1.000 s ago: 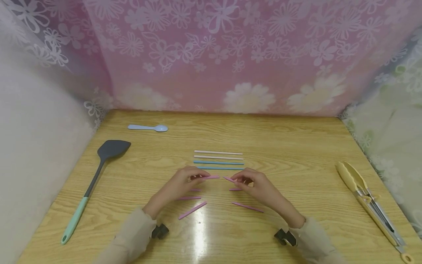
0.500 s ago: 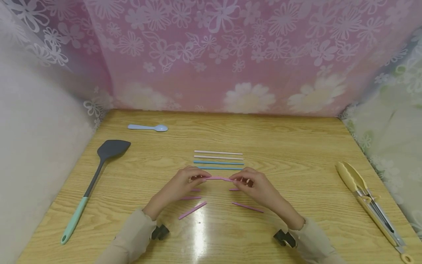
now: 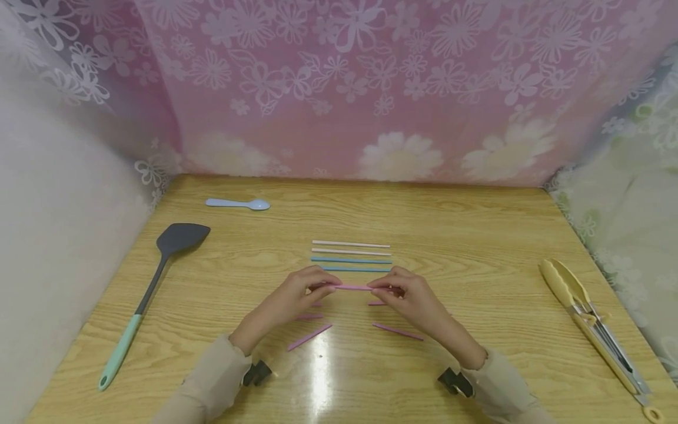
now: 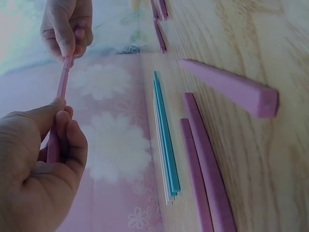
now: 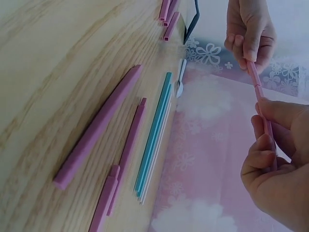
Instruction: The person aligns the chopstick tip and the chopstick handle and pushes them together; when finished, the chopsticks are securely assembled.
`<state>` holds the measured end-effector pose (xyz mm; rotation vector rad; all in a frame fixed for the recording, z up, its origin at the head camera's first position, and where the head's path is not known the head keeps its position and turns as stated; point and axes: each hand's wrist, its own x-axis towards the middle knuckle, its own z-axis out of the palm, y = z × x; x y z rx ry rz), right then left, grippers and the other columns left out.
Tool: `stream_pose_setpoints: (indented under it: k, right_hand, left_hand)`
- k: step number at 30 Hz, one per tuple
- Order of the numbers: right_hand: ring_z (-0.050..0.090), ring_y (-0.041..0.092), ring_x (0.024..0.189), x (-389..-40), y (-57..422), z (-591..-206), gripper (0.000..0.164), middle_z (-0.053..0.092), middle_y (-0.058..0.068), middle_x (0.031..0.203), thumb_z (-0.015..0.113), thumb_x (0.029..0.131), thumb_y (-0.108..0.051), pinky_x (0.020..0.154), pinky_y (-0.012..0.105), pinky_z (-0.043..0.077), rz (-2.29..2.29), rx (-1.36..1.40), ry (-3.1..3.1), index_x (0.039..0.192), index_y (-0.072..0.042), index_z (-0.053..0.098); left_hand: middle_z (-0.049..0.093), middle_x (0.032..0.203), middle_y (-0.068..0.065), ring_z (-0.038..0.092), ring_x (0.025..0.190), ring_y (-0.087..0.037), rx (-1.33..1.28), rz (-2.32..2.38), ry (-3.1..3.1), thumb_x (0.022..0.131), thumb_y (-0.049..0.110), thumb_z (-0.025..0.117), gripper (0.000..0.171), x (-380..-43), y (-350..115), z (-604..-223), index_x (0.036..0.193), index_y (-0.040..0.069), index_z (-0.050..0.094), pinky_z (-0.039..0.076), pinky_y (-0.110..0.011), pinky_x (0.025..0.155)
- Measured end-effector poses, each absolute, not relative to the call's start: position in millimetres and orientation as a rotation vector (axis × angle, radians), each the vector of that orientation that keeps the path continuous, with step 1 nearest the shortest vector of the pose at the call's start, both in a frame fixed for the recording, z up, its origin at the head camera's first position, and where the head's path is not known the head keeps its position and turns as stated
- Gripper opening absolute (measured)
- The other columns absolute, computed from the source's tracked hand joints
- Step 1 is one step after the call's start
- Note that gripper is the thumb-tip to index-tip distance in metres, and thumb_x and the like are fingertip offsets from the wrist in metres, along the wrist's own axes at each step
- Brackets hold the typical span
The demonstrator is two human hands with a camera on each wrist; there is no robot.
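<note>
Above the middle of the table, my left hand [image 3: 296, 294] pinches one pink chopstick piece [image 4: 63, 82] between thumb and fingers. A second pink chopstick piece [image 5: 269, 128] is pinched by my right hand [image 3: 412, 294]. The two pieces meet end to end in one nearly straight line, with a seam showing in the right wrist view; their outer ends are partly hidden in the palms. Loose pink pieces lie under each hand, among them one at the left [image 3: 309, 337] and one at the right [image 3: 397, 331]. Some have narrower stepped ends.
Beyond the hands lie two blue chopsticks [image 3: 351, 260] and two pale pink ones [image 3: 351, 244], side by side. A light blue spoon [image 3: 238, 204] is at the back left, a spatula [image 3: 159, 277] at the left edge, and yellow-tipped tongs [image 3: 593, 324] at the right. A floral curtain [image 3: 339, 118] hangs behind.
One second ago the two pink pieces were apart, the right one tilted. The hands brought their ends together, and the pieces have since straightened into one line.
</note>
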<state>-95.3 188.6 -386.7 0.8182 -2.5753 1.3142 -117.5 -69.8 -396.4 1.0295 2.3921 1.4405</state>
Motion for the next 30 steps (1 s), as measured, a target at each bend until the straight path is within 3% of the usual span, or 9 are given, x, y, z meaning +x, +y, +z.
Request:
stream_pose_setpoints:
  k: [7,21,30]
  right_hand:
    - [0.038,0.001,0.061,-94.6,187.0,-387.0,0.012,0.052,-0.006,0.070,0.071,0.080,0.004,0.049,0.017,0.036,1.287,0.841,-2.499,0.089,-0.004,0.074]
    - [0.036,0.001,0.062,-88.1,181.8,-387.5,0.015,0.051,-0.006,0.071,0.073,0.076,0.007,0.049,0.017,0.036,1.224,0.880,-2.448,0.088,-0.003,0.074]
    - [0.037,0.003,0.061,-89.2,180.2,-383.8,0.019,0.054,-0.003,0.077,0.068,0.080,0.009,0.049,0.016,0.037,1.186,0.939,-2.485,0.095,-0.001,0.072]
  left_hand:
    - [0.062,0.099,-0.004,0.050,0.076,-0.006,1.098,1.407,2.485,0.094,0.007,0.058,0.019,-116.6,-67.5,-395.1,0.110,0.002,0.068,0.048,-0.020,0.064]
    - [0.062,0.092,-0.009,0.049,0.069,-0.008,1.278,1.528,2.554,0.089,-0.002,0.062,0.015,-111.5,-65.4,-402.4,0.102,-0.003,0.069,0.046,-0.018,0.057]
    - [0.062,0.093,-0.006,0.050,0.069,-0.007,1.183,1.535,2.532,0.089,0.000,0.062,0.017,-114.9,-70.2,-406.8,0.105,-0.001,0.069,0.048,-0.019,0.059]
